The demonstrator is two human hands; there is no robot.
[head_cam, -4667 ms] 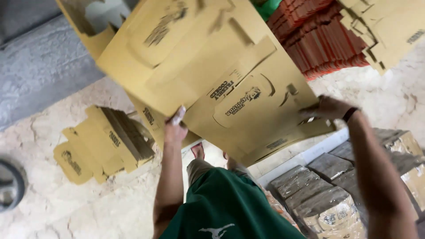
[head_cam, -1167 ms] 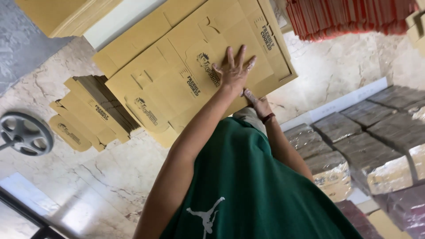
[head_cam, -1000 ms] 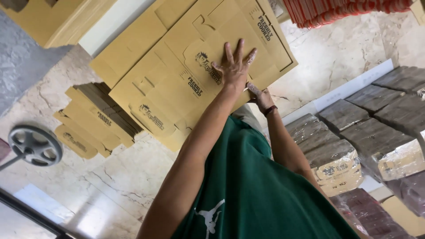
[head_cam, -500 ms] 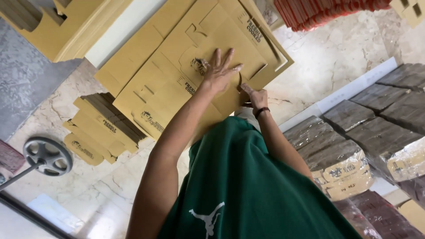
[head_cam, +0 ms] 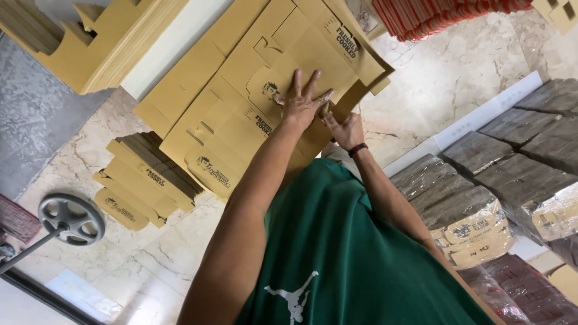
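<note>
Brown die-cut cardboard sheet (head_cam: 253, 114) lies flat over the marble floor (head_cam: 445, 90), the left hand (head_cam: 301, 102) pressed on it with fingers spread, the right hand (head_cam: 344, 127) pinching its edge. Similar flat cartons (head_cam: 144, 180) stack alongside; plastic-wrapped bundles (head_cam: 463, 204) sit opposite.

The flat cardboard blank (head_cam: 259, 102) is mustard-tan with dark brown printing. At nine o'clock a stack of the same blanks (head_cam: 147, 183) shows tan faces and darker brown edges. The shirt (head_cam: 349, 253) is deep green with a white figure. The floor (head_cam: 445, 84) is cream marble, veined grey. Red-orange sheets (head_cam: 445, 15) sit at one o'clock.
</note>
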